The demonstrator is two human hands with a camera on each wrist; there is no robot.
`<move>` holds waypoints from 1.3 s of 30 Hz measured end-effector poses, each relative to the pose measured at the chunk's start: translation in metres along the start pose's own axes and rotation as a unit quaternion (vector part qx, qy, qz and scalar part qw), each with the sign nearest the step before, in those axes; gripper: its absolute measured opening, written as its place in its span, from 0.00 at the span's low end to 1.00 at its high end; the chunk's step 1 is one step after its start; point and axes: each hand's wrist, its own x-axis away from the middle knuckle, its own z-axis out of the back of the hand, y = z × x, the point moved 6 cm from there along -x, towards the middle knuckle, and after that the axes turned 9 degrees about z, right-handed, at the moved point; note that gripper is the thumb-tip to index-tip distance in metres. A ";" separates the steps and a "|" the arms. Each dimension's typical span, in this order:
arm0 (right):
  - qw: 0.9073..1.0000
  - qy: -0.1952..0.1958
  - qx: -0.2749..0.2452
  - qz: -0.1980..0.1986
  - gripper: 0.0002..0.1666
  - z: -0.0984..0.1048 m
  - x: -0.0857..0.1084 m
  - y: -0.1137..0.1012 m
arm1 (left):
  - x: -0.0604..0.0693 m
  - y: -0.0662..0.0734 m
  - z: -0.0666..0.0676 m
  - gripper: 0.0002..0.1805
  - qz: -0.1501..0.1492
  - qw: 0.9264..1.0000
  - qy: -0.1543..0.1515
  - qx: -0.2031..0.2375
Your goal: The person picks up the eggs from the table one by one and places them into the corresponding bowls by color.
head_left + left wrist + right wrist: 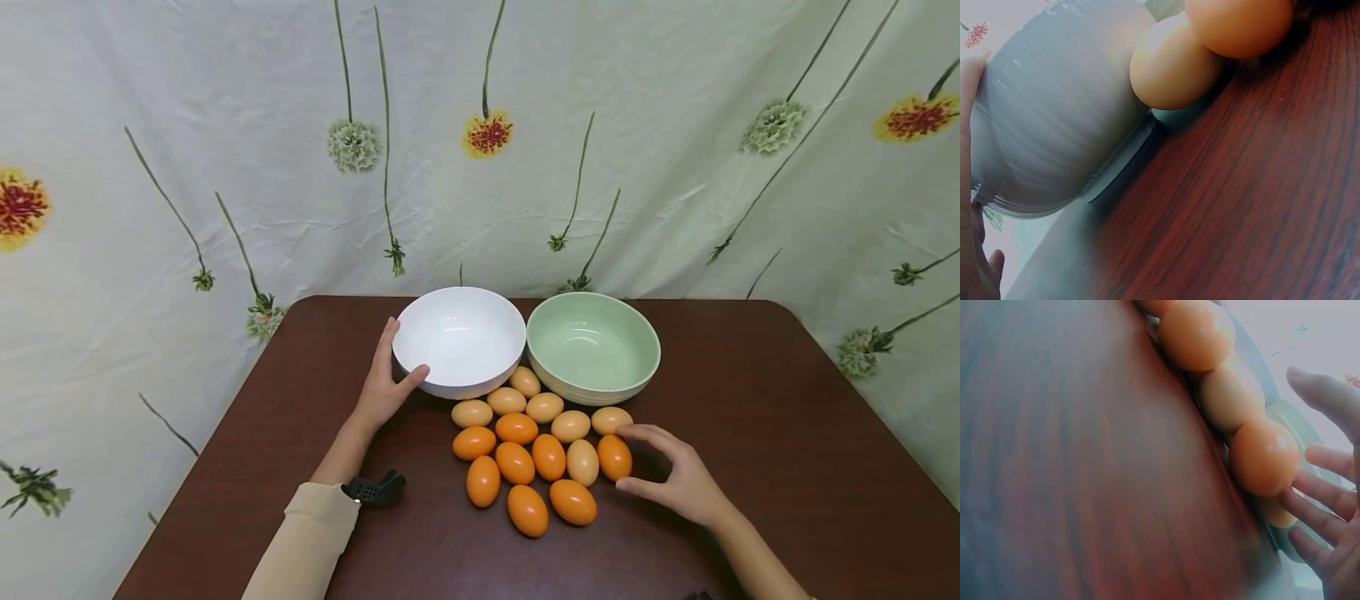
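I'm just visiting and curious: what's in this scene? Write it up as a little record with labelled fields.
Surface: dark red-brown table
Bowls: white bowl on the left, green bowl beside it on the right
Orange eggs: eight
Pale eggs: seven
Egg layout: clustered in front of the bowls
Left grip: bare hand, thumb and fingers spread against the white bowl
Right grip: bare hand, thumb and fingers spread at the rightmost orange egg
Backdrop: pale cloth printed with flowers

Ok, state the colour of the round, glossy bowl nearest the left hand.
The round, glossy bowl is white; the head view shows it best.
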 end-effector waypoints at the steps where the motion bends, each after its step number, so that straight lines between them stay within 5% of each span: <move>1: 1.000 0.000 0.003 0.001 0.36 0.000 0.001 0.001 | 0.001 0.002 0.000 0.47 0.003 1.000 -0.001 0.004; 8: 0.999 -0.011 -0.010 -0.028 0.36 -0.004 0.009 0.014 | 0.014 0.036 0.004 0.47 0.017 0.999 -0.016 0.024; 16: 0.998 -0.021 -0.016 -0.050 0.34 -0.008 0.012 0.017 | 0.016 0.036 0.005 0.47 0.022 0.999 -0.015 0.024; 39: 0.999 -0.005 -0.005 -0.035 0.36 -0.008 0.014 0.020 | 0.015 0.034 0.003 0.47 0.018 0.999 -0.012 0.037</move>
